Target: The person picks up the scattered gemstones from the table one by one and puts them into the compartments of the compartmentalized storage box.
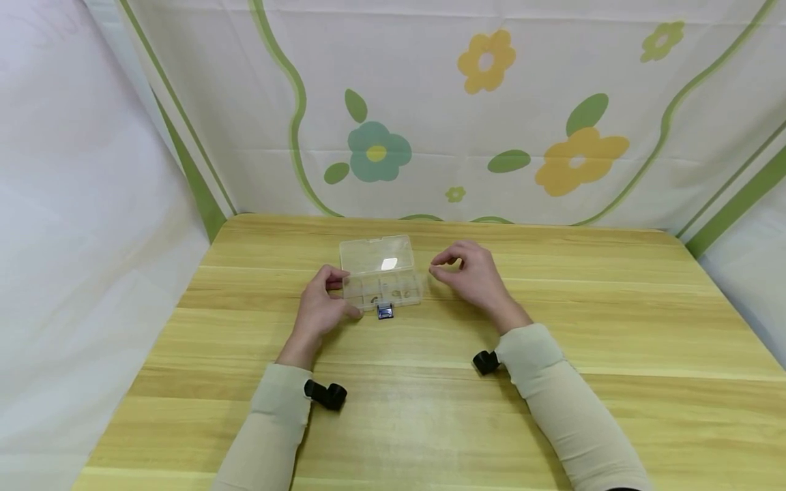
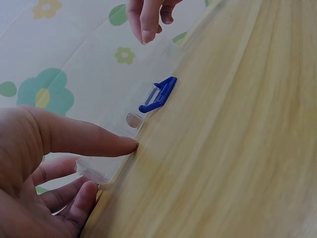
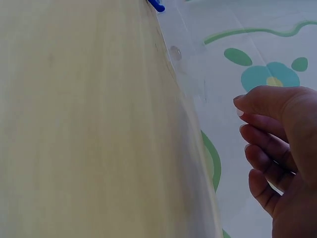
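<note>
A clear plastic compartment box lies on the table with its lid raised toward the back. My left hand grips its left end, thumb at the front edge and fingers round the side. Several small pieces sit in the compartments, too small to identify. A small blue piece with a frame-like shape is at the box's front edge. Right of the box, my right hand is held apart from it. Thumb and index finger pinch a tiny pale piece, its kind unclear; the other fingers are loosely curled.
The wood-grain table extends to both sides and toward me. A white cloth with printed flowers hangs behind its back edge, and white cloth also hangs at the left. A small black camera is on each sleeve.
</note>
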`<state>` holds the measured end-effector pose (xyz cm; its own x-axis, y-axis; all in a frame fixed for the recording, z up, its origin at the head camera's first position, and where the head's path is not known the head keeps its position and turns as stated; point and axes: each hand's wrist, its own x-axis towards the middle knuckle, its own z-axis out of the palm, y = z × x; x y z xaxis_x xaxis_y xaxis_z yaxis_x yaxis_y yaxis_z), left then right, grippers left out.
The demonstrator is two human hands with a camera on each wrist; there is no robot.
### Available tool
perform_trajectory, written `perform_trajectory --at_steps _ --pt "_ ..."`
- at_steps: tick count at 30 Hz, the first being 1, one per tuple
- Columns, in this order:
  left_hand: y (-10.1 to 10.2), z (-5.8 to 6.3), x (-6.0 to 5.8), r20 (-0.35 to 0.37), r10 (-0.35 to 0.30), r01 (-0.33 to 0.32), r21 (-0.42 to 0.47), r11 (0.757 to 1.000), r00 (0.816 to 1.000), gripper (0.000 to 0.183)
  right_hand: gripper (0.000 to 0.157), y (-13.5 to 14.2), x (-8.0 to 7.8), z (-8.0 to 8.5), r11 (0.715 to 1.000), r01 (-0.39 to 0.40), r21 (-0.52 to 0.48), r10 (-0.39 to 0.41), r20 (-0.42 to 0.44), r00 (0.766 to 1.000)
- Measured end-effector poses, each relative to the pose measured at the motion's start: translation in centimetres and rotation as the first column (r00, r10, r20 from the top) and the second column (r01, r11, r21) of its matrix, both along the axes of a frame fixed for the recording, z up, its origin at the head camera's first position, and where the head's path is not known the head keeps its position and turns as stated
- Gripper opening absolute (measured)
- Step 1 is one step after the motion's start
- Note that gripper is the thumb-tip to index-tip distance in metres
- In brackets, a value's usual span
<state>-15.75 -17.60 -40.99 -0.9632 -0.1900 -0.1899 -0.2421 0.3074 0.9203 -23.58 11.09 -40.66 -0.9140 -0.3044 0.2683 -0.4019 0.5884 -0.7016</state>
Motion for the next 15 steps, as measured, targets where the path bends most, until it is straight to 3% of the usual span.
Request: perform_trajectory --at_steps 15 --pt "-0.3 -0.2 0.2 -0.019 -0.021 0.021 0.000 1.000 1.000 0.079 0.006 -2.9 0.4 0.1 0.998 -0.061 -0.029 0.061 0.007 0.998"
